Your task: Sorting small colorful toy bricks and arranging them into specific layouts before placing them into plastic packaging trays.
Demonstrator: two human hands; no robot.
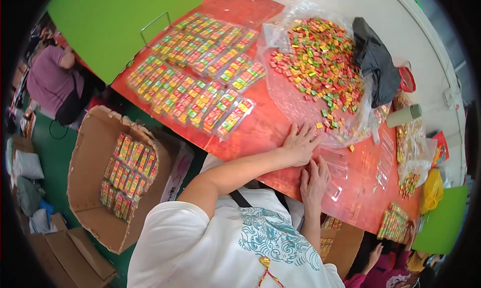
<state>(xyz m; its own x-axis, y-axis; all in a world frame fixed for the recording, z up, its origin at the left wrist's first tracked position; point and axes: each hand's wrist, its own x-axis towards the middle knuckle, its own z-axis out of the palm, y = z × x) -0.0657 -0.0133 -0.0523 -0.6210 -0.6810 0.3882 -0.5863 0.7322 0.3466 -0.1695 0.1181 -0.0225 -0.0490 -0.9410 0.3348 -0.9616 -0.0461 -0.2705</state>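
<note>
My left hand (300, 144) reaches across the red table with its fingers spread, their tips by the near edge of a heap of small shiny red, yellow and green wrapped blocks (320, 57). The heap lies on a clear plastic sheet (280, 90). Just below it, my right hand (315, 182) rests beside a clear plastic blister tray (336, 170), its fingers stretched out and nothing seen in them. A loose yellow block (351, 148) lies near the trays. Filled clear packs of the blocks (200, 72) lie in rows at the far left of the table.
A cardboard box (87, 178) holding filled packs stands at the left. More empty trays (385, 160), a green cylinder (404, 115), a black bag (376, 62) and a yellow bag (432, 190) are at the right. Other people sit left and lower right.
</note>
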